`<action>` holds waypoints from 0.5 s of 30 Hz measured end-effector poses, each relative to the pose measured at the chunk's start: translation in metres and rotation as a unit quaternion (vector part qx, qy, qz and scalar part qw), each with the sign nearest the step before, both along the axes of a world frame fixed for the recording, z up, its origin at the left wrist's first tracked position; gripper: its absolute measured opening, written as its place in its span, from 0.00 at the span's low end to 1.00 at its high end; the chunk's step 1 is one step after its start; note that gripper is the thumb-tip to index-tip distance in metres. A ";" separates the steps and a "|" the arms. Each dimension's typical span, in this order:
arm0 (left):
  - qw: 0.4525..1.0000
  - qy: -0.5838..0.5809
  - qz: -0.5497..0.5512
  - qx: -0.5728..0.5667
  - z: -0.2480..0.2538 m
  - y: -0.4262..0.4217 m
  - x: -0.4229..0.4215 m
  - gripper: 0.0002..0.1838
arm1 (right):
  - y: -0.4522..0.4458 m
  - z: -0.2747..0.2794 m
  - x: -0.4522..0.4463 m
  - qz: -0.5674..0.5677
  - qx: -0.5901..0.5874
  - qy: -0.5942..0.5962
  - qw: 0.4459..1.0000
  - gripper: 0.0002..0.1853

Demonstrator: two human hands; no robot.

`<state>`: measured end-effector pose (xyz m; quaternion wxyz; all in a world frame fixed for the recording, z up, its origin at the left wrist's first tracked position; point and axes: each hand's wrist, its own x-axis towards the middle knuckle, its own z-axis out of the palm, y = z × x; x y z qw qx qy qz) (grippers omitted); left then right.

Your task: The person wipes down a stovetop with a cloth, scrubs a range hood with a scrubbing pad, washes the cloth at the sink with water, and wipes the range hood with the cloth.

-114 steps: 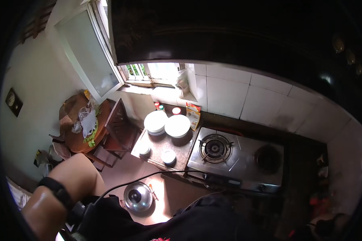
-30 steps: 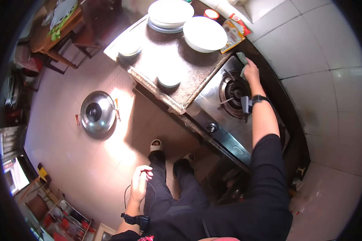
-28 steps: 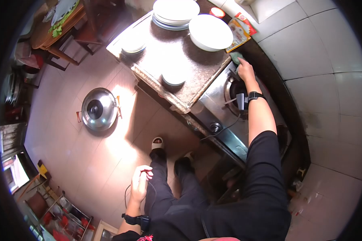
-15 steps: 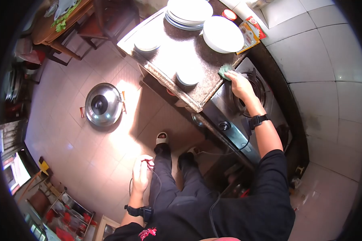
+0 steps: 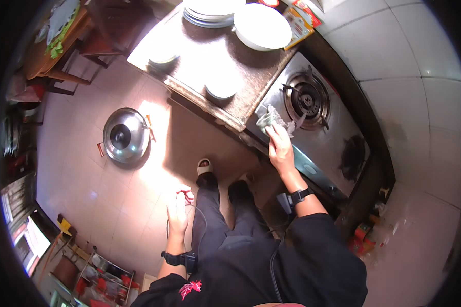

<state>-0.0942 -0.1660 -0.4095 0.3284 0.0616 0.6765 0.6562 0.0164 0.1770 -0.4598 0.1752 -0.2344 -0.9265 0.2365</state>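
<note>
My right hand (image 5: 281, 147) grips a crumpled green-grey scrubbing cloth (image 5: 267, 121) at the front left corner of the steel gas stove (image 5: 317, 140), beside the counter edge. Pale folds of the cloth spread over the stove's surface, blurred by motion. The round burner (image 5: 307, 102) is bare, with its pot supports showing. My left hand (image 5: 177, 212) hangs over the floor in bright sunlight, fingers curled in. A thin black cable (image 5: 205, 225) loops beside it; whether the fingers hold the cable, I cannot tell. Both wrists wear black bands.
Left of the stove, the stone counter (image 5: 241, 110) bears stacked plates (image 5: 212, 13), a white bowl (image 5: 263, 28), smaller dishes and a yellow packet (image 5: 297, 28). On the tiled floor lies a lidded steel wok (image 5: 125, 135). A wooden table (image 5: 48, 59) and chair stand far left.
My right hand has drawn the cloth from the back of the stove beside the burner to the front left corner, uncovering the burner. The left hand has barely moved. The view has shifted slightly.
</note>
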 end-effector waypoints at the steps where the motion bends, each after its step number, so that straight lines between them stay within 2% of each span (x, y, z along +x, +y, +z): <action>1: 1.000 -0.009 -0.009 -0.003 0.002 0.003 0.001 0.12 | -0.005 -0.004 0.015 -0.005 0.007 -0.013 1.000 0.24; 6: 1.000 -0.010 -0.004 -0.004 -0.006 0.015 0.006 0.13 | 0.004 -0.016 0.106 -0.156 0.087 -0.045 0.983 0.26; 10: 0.999 -0.009 -0.041 -0.005 -0.007 0.026 0.015 0.13 | 0.032 -0.032 0.202 -0.358 0.113 -0.042 0.926 0.23; 13: 0.999 -0.022 -0.032 -0.004 -0.015 0.035 0.030 0.13 | 0.035 -0.054 0.197 -0.377 0.165 -0.059 0.910 0.23; 15: 0.998 -0.036 -0.048 0.004 -0.015 0.047 0.039 0.12 | 0.030 -0.040 0.145 -0.262 0.123 -0.027 0.957 0.24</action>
